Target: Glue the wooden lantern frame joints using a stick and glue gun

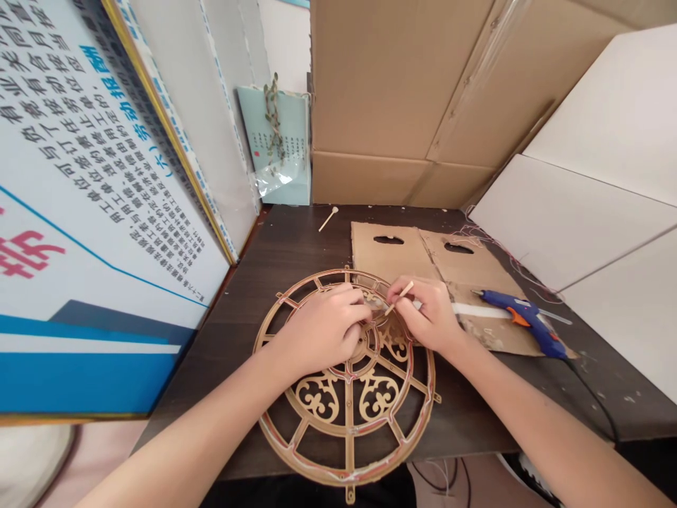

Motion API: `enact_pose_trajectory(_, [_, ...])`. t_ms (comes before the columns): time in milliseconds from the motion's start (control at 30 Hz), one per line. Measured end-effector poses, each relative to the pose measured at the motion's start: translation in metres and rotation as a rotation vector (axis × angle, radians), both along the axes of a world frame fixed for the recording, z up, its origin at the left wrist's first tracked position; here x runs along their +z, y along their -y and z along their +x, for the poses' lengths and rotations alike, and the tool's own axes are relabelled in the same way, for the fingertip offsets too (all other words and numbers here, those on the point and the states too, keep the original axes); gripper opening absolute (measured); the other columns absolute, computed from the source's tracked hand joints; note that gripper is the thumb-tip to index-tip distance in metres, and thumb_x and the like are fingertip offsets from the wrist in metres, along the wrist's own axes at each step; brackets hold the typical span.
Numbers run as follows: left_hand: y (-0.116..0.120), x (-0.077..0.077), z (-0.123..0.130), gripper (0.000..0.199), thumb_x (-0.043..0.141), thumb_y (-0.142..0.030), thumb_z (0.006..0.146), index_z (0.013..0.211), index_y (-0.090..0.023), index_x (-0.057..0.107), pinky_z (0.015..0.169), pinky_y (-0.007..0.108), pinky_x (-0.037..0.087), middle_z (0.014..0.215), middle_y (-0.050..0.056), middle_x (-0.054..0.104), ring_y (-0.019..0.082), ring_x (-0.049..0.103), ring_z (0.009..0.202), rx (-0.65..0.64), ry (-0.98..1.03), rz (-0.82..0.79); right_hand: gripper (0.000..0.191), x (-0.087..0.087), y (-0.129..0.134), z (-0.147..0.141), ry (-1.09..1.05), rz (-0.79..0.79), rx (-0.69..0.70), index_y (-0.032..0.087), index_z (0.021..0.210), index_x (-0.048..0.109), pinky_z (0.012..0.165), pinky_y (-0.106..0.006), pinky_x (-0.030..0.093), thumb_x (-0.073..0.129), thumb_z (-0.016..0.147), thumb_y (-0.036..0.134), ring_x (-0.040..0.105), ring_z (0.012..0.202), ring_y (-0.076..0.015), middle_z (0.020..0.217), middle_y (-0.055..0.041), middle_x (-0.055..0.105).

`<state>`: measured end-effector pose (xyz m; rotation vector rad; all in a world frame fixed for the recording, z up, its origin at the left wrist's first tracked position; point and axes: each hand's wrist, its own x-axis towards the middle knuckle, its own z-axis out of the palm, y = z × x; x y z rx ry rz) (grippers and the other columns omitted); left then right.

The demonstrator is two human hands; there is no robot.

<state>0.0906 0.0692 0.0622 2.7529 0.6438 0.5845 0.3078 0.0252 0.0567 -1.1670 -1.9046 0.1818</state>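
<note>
A round wooden frame [349,451] with spokes, rings and scroll-shaped cutouts lies on the dark table, its rings lined with thin reddish and white strands. Over the upper middle of it rests my left hand [328,328], fingers curled down at the inner ring; what they hold, if anything, is hidden. My right hand [427,310] is at the upper right of the frame, thumb and fingers closed on a small wooden stick [399,298]. The stick's lower end points down to the inner rings, close to the left fingertips.
A blue glue gun [521,314] lies on flat cardboard [391,261] at the right, its cord running to the table's front edge. Another small stick [328,219] is at the back. Cardboard and white panels stand behind and right; a printed board [106,212] stands left.
</note>
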Motion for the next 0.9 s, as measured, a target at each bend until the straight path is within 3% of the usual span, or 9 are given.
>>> enact_pose_trajectory(900, [-0.0006,-0.0012,0.0004,0.026,0.05,-0.003,0.088,0.09,-0.017,0.072,0.088,0.041,0.052,0.094,0.004,0.064,0.023,0.059,0.097,0.001,0.005,-0.012,0.019,0.0019,0.0013,0.0,-0.019,-0.035,0.05,0.019,0.077,0.062,0.064,-0.025,0.044,0.048,0.086,0.009,0.059,0.064,-0.0136,0.071,0.0012,0.065])
